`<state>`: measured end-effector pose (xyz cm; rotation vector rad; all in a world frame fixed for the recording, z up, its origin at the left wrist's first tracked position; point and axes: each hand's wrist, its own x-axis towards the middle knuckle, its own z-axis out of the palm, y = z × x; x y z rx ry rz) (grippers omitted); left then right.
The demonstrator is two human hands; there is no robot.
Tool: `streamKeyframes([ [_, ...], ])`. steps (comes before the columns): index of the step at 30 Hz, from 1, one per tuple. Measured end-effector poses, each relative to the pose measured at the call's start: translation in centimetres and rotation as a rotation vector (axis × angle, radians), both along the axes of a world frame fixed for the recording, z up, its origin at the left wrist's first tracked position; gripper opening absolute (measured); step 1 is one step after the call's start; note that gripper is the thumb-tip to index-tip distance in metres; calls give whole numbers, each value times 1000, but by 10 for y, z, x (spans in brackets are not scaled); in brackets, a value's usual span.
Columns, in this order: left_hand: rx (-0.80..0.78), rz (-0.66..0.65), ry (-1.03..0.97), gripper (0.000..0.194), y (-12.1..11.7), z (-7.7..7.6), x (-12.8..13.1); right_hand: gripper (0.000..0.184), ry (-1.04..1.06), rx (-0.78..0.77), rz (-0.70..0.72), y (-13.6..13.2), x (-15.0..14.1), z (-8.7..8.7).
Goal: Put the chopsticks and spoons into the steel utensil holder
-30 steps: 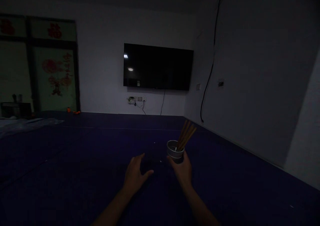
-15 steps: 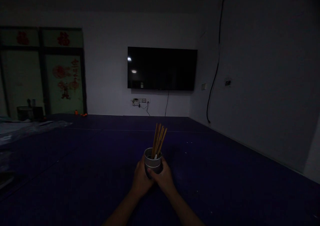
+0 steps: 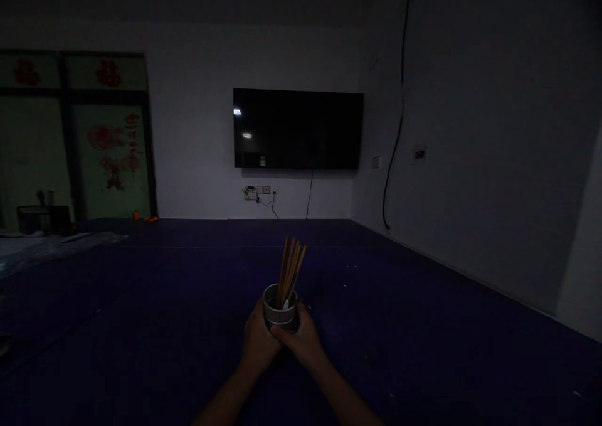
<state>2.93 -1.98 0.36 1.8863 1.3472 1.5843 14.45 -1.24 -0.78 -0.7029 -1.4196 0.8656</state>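
Both my hands are wrapped round a grey metal cup [image 3: 279, 317] in front of me. My left hand [image 3: 258, 338] grips its left side. My right hand [image 3: 303, 338] closes on its right side, with the thumb across the front. Several wooden chopsticks [image 3: 291, 269] stand in the cup and lean slightly right. A small pale item [image 3: 285, 304], too small to name, shows among them at the rim. The cup's underside and most of my fingers are hidden.
A wide dark blue surface [image 3: 197, 325] spreads around, with small white specks on it. Crumpled clear plastic [image 3: 70, 244] lies at the left, and orange items [image 3: 150, 219] sit near the doors. A television [image 3: 298, 130] hangs on the far wall; a black cable [image 3: 394, 156] runs down the right wall.
The cup, first in my right hand alone, has come left to the middle. My left hand, open before, has closed on its left side. The view has shifted slightly.
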Motion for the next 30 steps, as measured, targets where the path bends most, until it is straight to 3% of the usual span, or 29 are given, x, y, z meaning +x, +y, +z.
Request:
streamKeyframes([
  [30,-22,-2,19,61,3,-3,0,66,-77,57,12,4,5,-1],
])
